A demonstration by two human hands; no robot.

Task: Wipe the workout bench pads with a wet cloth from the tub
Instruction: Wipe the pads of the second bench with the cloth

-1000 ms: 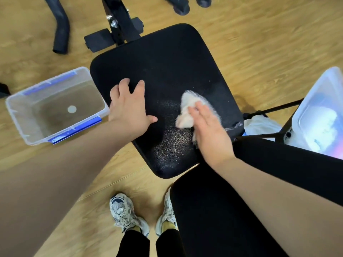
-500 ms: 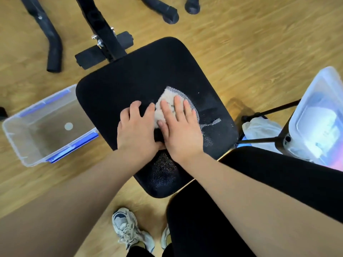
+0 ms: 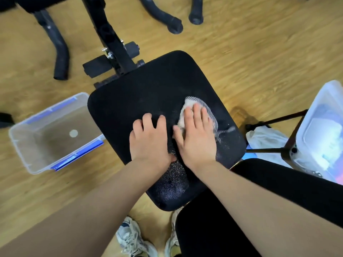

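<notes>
Under the right hand (image 3: 196, 138) flat fingers (image 3: 196, 113) press the cloth (image 3: 189, 106); left hand (image 3: 150, 140) flat, empty.

Both forearms extended — left hand (image 3: 150, 140) flat, fingers (image 3: 147, 120) spread — right hand (image 3: 196, 138) palm-down just beside it.

Bright, even indoor light, soft shadows, slight motion blur, and wide-angle bending at the edges.

Light wood-plank floor (image 3: 259, 43) with black curved frame legs (image 3: 59, 43) standing on it.
</notes>
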